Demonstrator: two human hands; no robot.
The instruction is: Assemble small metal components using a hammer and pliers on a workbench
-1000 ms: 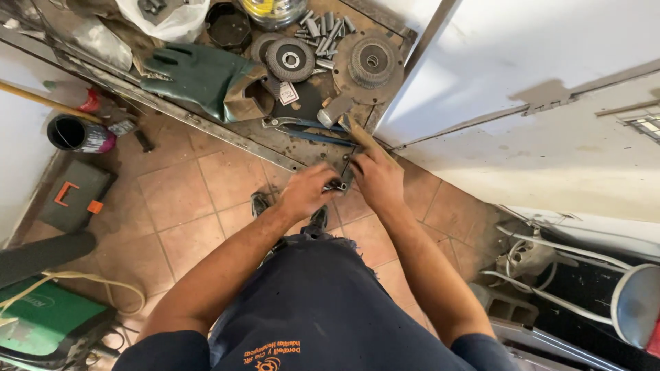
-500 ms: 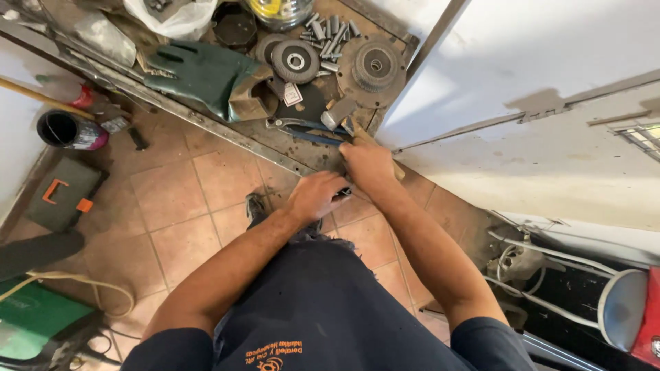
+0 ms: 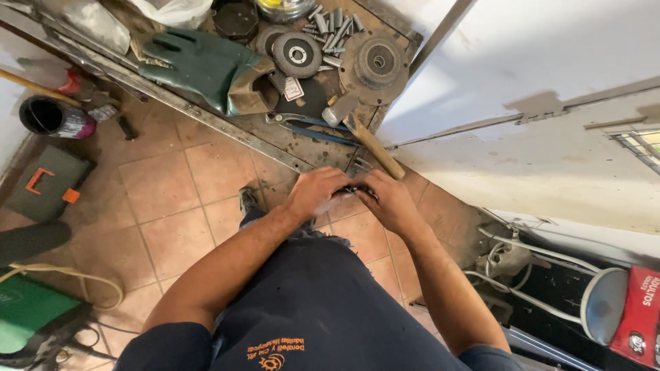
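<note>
Two hands [image 3: 354, 196] together, hammer [image 3: 368, 137], green glove [image 3: 199, 65], grinding discs [image 3: 377, 60] nearby

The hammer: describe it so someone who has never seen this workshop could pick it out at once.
Start at the cluttered metal workbench along the top of the head view and go to its near corner, just above the left hand and right hand. The hammer lies there at a slant beside blue-handled pliers. It alone has a pale wooden handle, which overhangs the bench edge.
</note>
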